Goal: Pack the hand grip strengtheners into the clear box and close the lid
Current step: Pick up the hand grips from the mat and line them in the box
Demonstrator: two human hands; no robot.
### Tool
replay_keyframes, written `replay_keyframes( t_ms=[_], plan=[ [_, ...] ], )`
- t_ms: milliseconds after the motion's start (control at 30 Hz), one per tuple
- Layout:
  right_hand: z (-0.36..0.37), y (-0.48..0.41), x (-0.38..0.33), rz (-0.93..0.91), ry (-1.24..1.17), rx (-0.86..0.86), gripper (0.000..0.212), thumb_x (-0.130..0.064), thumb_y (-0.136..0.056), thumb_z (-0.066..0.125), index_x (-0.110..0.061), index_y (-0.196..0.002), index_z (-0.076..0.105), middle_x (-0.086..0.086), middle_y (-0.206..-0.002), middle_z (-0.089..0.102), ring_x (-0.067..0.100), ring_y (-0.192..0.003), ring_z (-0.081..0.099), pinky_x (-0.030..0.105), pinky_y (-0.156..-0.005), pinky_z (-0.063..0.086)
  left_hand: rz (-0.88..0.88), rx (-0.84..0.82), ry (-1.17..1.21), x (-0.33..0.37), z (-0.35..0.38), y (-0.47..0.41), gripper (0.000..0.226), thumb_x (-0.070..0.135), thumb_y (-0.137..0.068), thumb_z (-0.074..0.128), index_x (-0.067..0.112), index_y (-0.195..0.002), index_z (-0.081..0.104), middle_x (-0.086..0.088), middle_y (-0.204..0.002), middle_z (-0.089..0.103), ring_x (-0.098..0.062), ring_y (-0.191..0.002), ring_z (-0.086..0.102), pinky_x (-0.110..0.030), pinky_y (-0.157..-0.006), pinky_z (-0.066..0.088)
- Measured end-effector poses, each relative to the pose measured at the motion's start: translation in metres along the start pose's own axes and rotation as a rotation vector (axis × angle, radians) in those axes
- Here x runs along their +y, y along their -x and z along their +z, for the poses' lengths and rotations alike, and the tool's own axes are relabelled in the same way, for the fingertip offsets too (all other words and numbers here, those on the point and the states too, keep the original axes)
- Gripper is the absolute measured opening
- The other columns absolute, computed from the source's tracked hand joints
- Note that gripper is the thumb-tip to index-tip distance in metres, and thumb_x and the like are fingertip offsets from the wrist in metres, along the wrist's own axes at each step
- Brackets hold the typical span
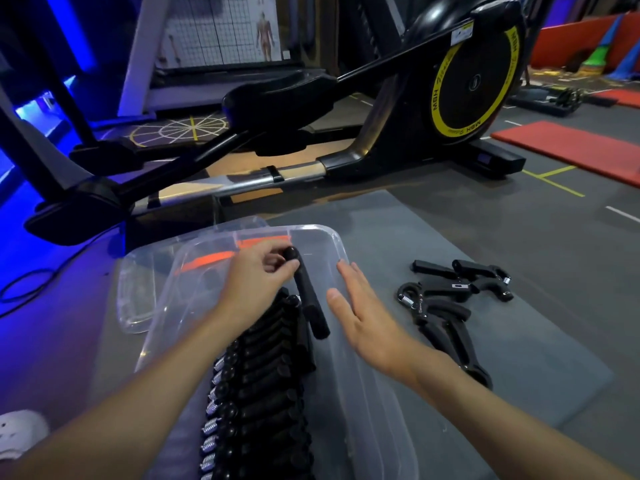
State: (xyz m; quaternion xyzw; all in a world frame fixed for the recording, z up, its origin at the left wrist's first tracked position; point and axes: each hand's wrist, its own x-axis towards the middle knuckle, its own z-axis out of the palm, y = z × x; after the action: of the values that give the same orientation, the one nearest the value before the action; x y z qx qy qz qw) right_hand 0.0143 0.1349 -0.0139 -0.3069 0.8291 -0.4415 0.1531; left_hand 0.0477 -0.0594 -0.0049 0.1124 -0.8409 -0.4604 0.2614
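A clear plastic box (pixel 332 244) stands on a grey mat, with a tight row of several black hand grip strengtheners (pixel 256 386) packed along its left side, their springs facing left. My left hand (pixel 256 282) grips the top end of one more black strengthener (pixel 310 303) at the far end of that row. My right hand (pixel 363 306) hovers flat with straight fingers over the box's right rim and holds nothing. Several loose strengtheners (pixel 450 303) lie on the mat to the right of the box. The clear lid (pixel 138 289) lies to the left, partly under the box.
A black elliptical trainer (pixel 346 126) with a yellow-ringed flywheel stands just beyond the mat. A red mat (pixel 568 147) lies at the right on the grey floor. A black cable (pixel 27 285) loops at the left. A white shoe (pixel 20 434) shows at the bottom left.
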Motion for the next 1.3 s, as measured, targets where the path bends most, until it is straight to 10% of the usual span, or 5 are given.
replay_keyframes(
  t_ms=[167, 400, 1033, 1300],
  plan=[
    [-0.002, 0.001, 0.001, 0.011, -0.028, -0.011, 0.058, -0.038, -0.104, 0.031, -0.025, -0.155, 0.007, -0.024, -0.156, 0.005, -0.016, -0.137, -0.008, -0.009, -0.094, -0.007, -0.097, -0.136, -0.067, -0.035, 0.029, 0.001, 0.023, 0.012, -0.082, 0.076, 0.031, -0.092, 0.068, 0.014, -0.089, 0.071, 0.001, -0.081, 0.064, -0.02, -0.082, 0.052],
    [-0.002, 0.001, 0.002, 0.023, -0.049, -0.022, 0.061, -0.039, -0.103, 0.035, -0.029, -0.155, 0.005, -0.033, -0.144, 0.0, -0.016, -0.138, -0.008, 0.01, -0.109, -0.002, -0.145, -0.184, -0.211, -0.063, 0.042, -0.005, 0.014, 0.023, -0.08, 0.075, 0.027, -0.093, 0.072, 0.014, -0.088, 0.072, -0.007, -0.089, 0.066, -0.038, -0.091, 0.051],
    [-0.003, 0.002, 0.002, -0.044, -0.09, -0.021, 0.048, -0.032, -0.103, 0.038, -0.054, -0.13, 0.005, -0.059, -0.114, -0.004, -0.03, -0.123, -0.011, -0.013, -0.087, -0.003, -0.069, -0.239, -0.514, -0.084, 0.054, 0.0, 0.018, 0.037, -0.082, 0.072, 0.032, -0.1, 0.071, 0.011, -0.106, 0.063, -0.015, -0.107, 0.056, -0.042, -0.101, 0.039],
    [-0.004, 0.006, 0.002, -0.026, -0.146, -0.011, 0.058, -0.035, -0.103, 0.037, -0.026, -0.154, 0.01, -0.029, -0.145, 0.007, -0.011, -0.14, -0.001, 0.011, -0.111, 0.003, 0.007, -0.151, -0.304, -0.028, 0.042, 0.005, 0.018, 0.021, -0.092, 0.061, 0.02, -0.109, 0.067, 0.006, -0.111, 0.061, -0.013, -0.112, 0.054, -0.032, -0.101, 0.04]
  ],
)
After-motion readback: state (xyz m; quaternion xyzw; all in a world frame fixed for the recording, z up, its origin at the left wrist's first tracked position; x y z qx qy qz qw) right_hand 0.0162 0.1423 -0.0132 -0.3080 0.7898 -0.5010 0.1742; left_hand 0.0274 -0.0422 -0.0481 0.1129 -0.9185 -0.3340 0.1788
